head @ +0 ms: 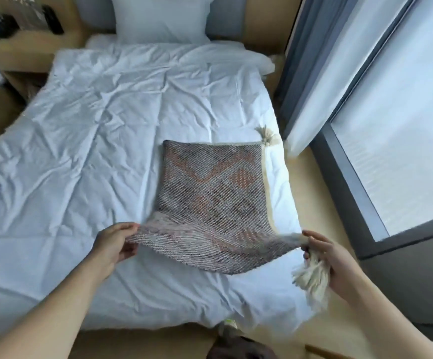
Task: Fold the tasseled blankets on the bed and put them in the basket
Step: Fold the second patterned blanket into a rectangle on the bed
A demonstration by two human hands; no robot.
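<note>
A grey woven blanket (210, 193) with an orange diamond pattern and cream tassels lies on the near right part of the white bed (93, 151). Its far edge rests flat on the duvet, with one tassel (267, 136) at the far right corner. Its near edge is lifted off the bed. My left hand (116, 242) pinches the near left corner. My right hand (326, 257) grips the near right corner, and a thick cream tassel (311, 278) hangs below it. No basket is clearly in view.
A white pillow (161, 16) stands at the head of the bed. A wooden nightstand (28, 47) with dark items sits at the far left. A large window (391, 112) with a sheer curtain runs along the right. A dark object (238, 348) shows at the bottom edge.
</note>
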